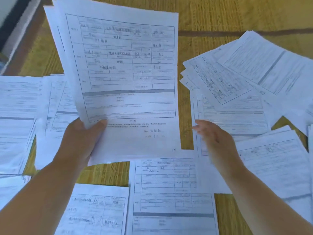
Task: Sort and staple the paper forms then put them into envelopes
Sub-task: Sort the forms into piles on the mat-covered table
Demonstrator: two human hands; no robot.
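On a woven straw mat [220, 17] strewn with printed forms, a person sorts paperwork by hand, lifting a small sheaf [122, 68] for a closer look. At far left a loose spread of sheets [18, 106] lies flat, overlapping. Next to it the left hand [81, 139] grips the held sheaf at its lower left corner, thumb curled over the front and fingers hidden behind; at least two or three sheets fan out along the upper left edge, so the pinch looks to be carrying several pages at once. The top page is a white, gridded form with handwritten entries, a grey band across the middle and a signature near the foot; the print is too soft to read. Below it lie two more forms, one [94, 209] at lower left and one [171, 197] at centre. Further right, the right hand [215, 138] hovers blurred over the right-hand heap [245, 78], fingers loosely spread and holding nothing. To do this step well, the sorter would likely need to match the top page's layout against the pile before reaching, take a single sheet cleanly rather than dragging its neighbours, and square the sheaf's edges before any stapling. No stapler or envelope is in view.
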